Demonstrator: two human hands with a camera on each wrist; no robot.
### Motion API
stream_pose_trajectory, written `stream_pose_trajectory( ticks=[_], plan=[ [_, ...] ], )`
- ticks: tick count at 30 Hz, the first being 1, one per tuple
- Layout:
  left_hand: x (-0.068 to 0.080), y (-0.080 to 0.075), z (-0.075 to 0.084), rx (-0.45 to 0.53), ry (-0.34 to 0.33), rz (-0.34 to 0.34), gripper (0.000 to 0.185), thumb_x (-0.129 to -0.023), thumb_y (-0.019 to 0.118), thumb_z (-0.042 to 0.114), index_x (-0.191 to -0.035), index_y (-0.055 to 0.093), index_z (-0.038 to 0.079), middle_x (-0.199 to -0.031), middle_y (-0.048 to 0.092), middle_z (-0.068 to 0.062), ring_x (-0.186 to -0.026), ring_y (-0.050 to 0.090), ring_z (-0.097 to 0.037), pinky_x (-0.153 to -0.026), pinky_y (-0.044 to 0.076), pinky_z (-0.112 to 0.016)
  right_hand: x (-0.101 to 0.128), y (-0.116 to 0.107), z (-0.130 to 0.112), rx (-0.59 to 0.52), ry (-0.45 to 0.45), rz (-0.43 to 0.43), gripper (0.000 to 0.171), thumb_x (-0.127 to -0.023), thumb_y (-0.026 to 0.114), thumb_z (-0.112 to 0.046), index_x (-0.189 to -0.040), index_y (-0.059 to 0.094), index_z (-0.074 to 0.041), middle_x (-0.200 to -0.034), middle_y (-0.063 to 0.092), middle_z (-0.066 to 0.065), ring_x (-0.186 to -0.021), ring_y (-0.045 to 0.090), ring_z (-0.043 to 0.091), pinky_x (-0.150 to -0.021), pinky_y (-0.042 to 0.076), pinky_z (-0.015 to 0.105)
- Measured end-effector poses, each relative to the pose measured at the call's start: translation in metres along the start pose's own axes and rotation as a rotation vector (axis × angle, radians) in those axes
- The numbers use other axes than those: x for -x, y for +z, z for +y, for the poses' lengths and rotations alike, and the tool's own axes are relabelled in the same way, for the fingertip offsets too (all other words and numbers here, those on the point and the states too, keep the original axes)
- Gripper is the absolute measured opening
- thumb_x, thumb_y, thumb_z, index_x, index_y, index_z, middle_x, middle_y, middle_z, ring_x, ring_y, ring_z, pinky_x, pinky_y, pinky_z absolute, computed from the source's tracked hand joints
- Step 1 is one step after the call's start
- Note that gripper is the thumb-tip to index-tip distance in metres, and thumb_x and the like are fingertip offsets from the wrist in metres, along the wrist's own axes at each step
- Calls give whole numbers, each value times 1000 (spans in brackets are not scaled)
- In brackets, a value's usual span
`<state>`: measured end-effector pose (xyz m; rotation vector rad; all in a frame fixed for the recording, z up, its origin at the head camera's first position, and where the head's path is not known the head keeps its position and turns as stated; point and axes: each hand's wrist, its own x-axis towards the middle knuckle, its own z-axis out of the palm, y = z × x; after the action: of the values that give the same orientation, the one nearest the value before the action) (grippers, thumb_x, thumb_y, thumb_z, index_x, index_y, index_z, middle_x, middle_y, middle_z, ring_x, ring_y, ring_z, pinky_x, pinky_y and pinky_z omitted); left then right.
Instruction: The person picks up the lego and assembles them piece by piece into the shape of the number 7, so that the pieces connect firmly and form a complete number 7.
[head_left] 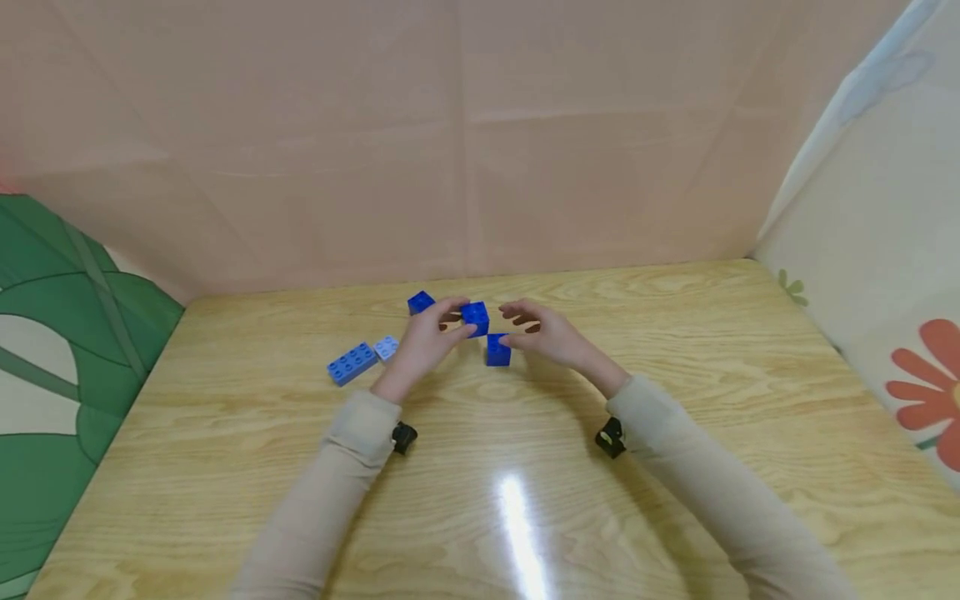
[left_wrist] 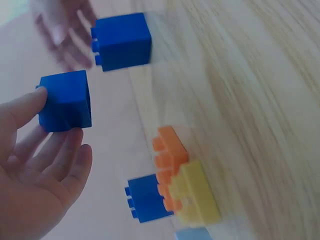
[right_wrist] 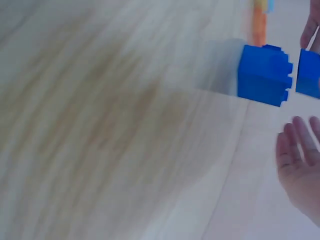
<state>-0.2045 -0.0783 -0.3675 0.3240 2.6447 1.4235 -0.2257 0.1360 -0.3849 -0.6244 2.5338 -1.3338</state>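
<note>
My left hand pinches a blue toy building brick between thumb and fingers, above the table. In the left wrist view this held brick has its hollow underside turned to the right. Below it a second blue brick stands on the table, studs up. My right hand is just right of that standing brick, fingers spread and slightly bent, holding nothing. In the right wrist view, a gap shows between the right fingers and the standing brick.
Behind my left hand sits another dark blue brick. An orange brick and a yellow brick stand near it. Left of my wrist lie a long blue brick and a pale blue one. A pinkish sheet hangs behind the table.
</note>
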Motion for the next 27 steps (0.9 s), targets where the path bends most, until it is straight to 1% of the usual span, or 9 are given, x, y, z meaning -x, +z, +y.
stream_pose_trajectory(
  ticks=[2, 4, 7, 11, 14, 17, 20, 27],
  plan=[
    [0, 2, 3, 3, 22, -8, 48, -95, 60, 24, -139, 49, 10, -141, 52, -8, -127, 53, -26, -110, 41, -41, -1, 0, -4, -28, -38, 32, 52, -90, 66, -12, -136, 47, 2, -134, 53, 25, -122, 51, 41, -102, 44, 51],
    [0, 4, 5, 9, 40, -18, 48, -95, 60, 23, -139, 48, 9, -141, 52, -9, -127, 53, -27, -109, 41, -41, -1, 1, -8, -42, -55, 56, 52, -89, 67, -12, -136, 48, 1, -134, 55, 23, -122, 52, 39, -102, 45, 50],
    [-1, 7, 6, 12, 60, -30, 49, -95, 60, 22, -140, 48, 8, -142, 52, -9, -126, 54, -27, -108, 42, -41, -1, 2, -12, -64, -47, 88, 48, -89, 68, -12, -132, 52, 1, -130, 58, 22, -120, 55, 37, -100, 47, 49],
    [-2, 12, 6, 23, 68, -54, 49, -95, 60, 24, -141, 47, 10, -142, 52, -9, -127, 54, -27, -108, 43, -40, 0, 3, -10, -79, -33, 118, 41, -88, 68, -10, -125, 55, 3, -124, 60, 22, -118, 56, 37, -99, 48, 48],
    [-2, 16, 6, 34, 66, -68, 49, -95, 59, 26, -141, 47, 11, -142, 52, -8, -127, 54, -26, -108, 43, -40, 3, 1, -8, -80, -39, 112, 38, -88, 68, -9, -122, 55, 2, -122, 61, 21, -117, 57, 37, -98, 49, 48],
    [-2, 19, 6, 21, 68, -73, 49, -96, 58, 26, -141, 48, 11, -141, 53, -9, -126, 54, -27, -107, 44, -41, 5, 0, -5, -94, -40, 93, 38, -88, 68, -10, -121, 54, 2, -122, 61, 22, -117, 59, 36, -97, 51, 46],
    [-3, 22, 5, 8, 55, -84, 48, -97, 57, 28, -141, 48, 12, -142, 53, -8, -126, 54, -27, -106, 45, -42, 7, 0, -2, -100, -33, 78, 38, -89, 67, -9, -122, 53, 2, -122, 61, 23, -116, 60, 37, -94, 53, 45],
    [-4, 26, 3, -3, 23, -102, 47, -97, 55, 32, -141, 47, 18, -142, 52, -7, -128, 52, -27, -105, 46, -45, 7, -1, 2, -99, -6, 67, 40, -89, 67, -11, -124, 53, 0, -123, 62, 22, -116, 60, 36, -94, 53, 46]
  ],
)
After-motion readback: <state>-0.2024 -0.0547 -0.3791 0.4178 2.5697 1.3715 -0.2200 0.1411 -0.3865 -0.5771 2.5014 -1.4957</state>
